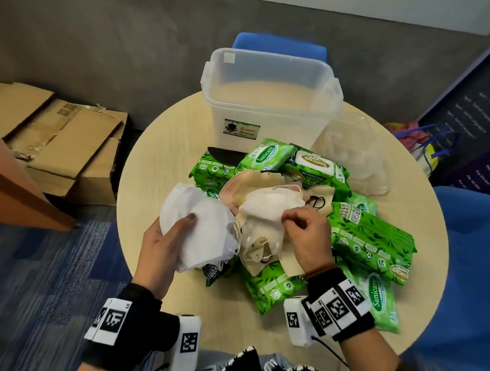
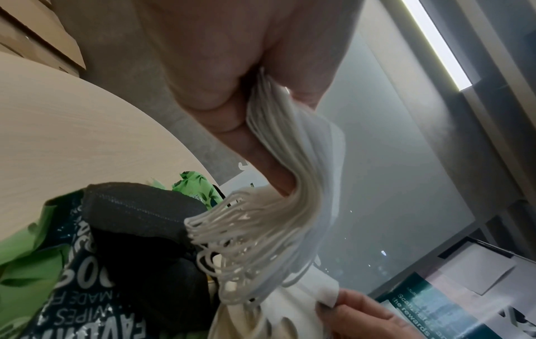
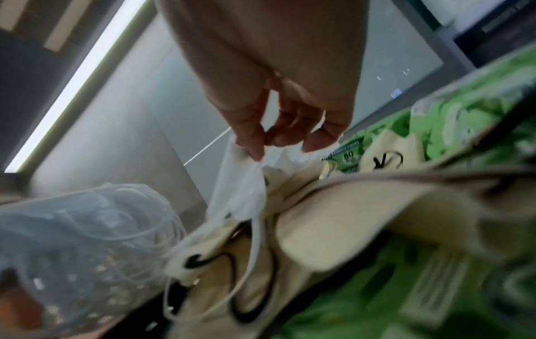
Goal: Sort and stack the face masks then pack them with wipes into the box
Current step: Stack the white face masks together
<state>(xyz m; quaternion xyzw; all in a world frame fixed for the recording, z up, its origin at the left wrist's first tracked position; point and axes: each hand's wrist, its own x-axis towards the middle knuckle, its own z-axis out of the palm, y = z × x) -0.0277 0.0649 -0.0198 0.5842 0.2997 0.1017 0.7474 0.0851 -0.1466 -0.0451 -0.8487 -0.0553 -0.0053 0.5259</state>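
My left hand [image 1: 164,238] grips a stack of white face masks [image 1: 202,228] at the left of the pile; in the left wrist view the stack [image 2: 293,183] shows its layered edges and dangling ear loops. My right hand [image 1: 298,225] pinches the edge of another white mask [image 1: 265,209] on top of the heap, and the right wrist view shows that mask [image 3: 243,183] between thumb and fingers. Beige masks [image 1: 266,249] with black loops lie underneath. Green wipe packs [image 1: 371,243] surround them. The clear plastic box [image 1: 271,101] stands open at the table's far side.
The round wooden table [image 1: 155,141] carries a clear plastic lid [image 1: 356,157] at the right of the box. A black mask [image 1: 225,156] lies by the box's foot. Cardboard boxes [image 1: 56,138] sit on the floor at left, and blue chairs [image 1: 475,254] stand at right and behind.
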